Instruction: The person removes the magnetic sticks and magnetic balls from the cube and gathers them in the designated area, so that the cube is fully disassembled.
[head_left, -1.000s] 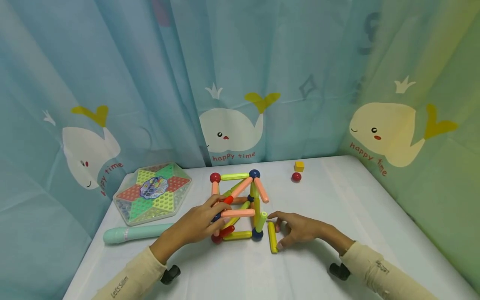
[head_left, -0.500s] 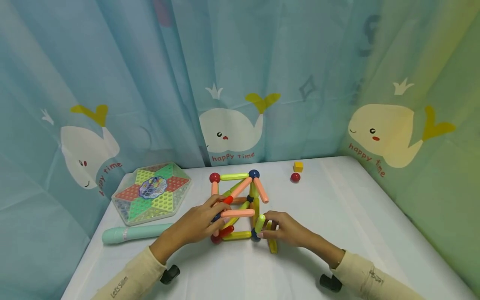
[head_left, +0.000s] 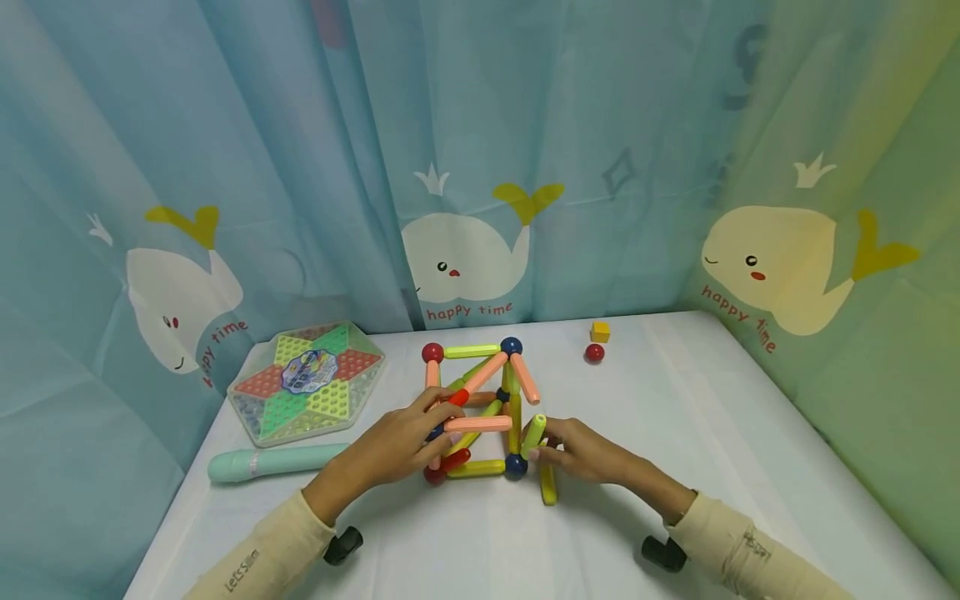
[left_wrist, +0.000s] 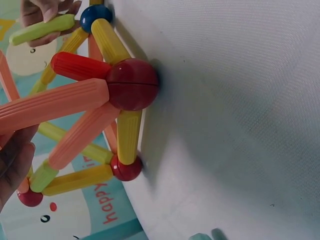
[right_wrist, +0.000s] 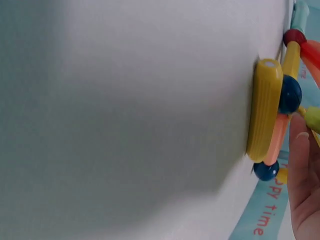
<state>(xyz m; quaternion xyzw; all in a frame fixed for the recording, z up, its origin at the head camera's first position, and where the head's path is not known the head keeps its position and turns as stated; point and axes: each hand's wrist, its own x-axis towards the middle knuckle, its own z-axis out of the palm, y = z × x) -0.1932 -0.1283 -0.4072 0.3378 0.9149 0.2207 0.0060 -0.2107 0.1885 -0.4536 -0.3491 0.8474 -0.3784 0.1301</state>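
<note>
A frame of magnetic rods and balls (head_left: pixel 478 424) stands mid-table in the head view. My left hand (head_left: pixel 397 447) grips its upper front-left corner, around a blue ball partly covered by the fingers. My right hand (head_left: pixel 588 452) pinches a light green rod (head_left: pixel 534 435) at the front-right, tilted, its lower end close by a blue ball (head_left: pixel 515 466). Whether rod and ball touch I cannot tell. A loose yellow rod (right_wrist: pixel 265 110) lies on the table below the right hand. From the top back blue ball (head_left: pixel 511 347), one salmon rod (head_left: pixel 527 381) hangs with a free end.
Behind on the right are a red ball (head_left: pixel 595 353) and a yellow cube (head_left: pixel 600 332). On the left lie a hexagonal game board (head_left: pixel 270 425) and a mint-green cylinder (head_left: pixel 277 461). A whale-print curtain (head_left: pixel 637 250) surrounds the white table (head_left: pixel 712 433).
My right hand has moved from beside the loose yellow rod to the light green rod and pinches it. That rod now leans further right. My left hand keeps its hold.
</note>
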